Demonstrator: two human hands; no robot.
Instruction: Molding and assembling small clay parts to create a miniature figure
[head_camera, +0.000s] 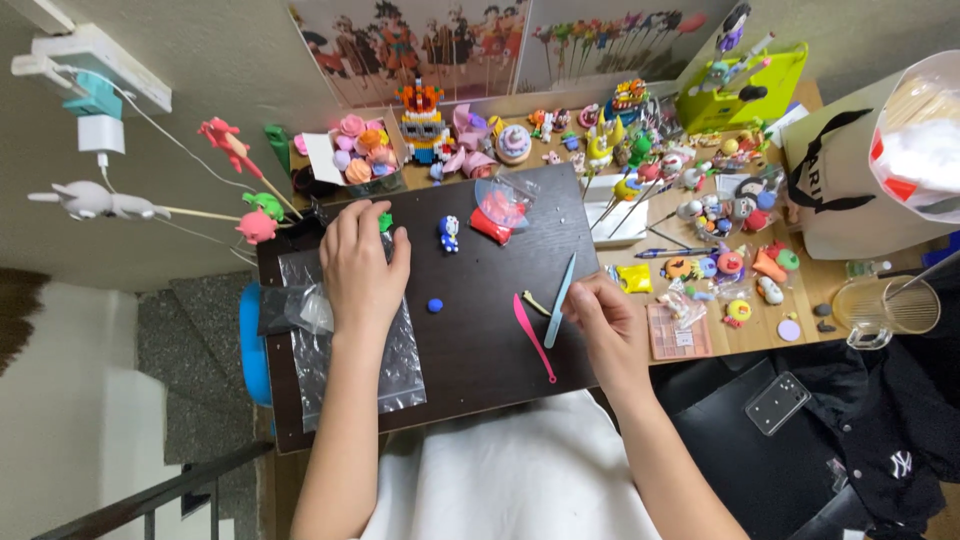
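My left hand lies palm down on a clear zip bag at the left of a dark work board, fingertips near a small green clay piece. My right hand pinches a light blue sculpting tool at the board's right edge. Beside it lie a pink tool and a small yellowish tool. A blue clay ball and a small blue-and-white clay figure sit mid-board. A bag of red clay rests at the top.
Many small clay figures and flowers crowd the wooden table behind and to the right. A glass mug stands at right, a white tote bag behind it, a phone lower right. Clay figures on sticks poke out at left.
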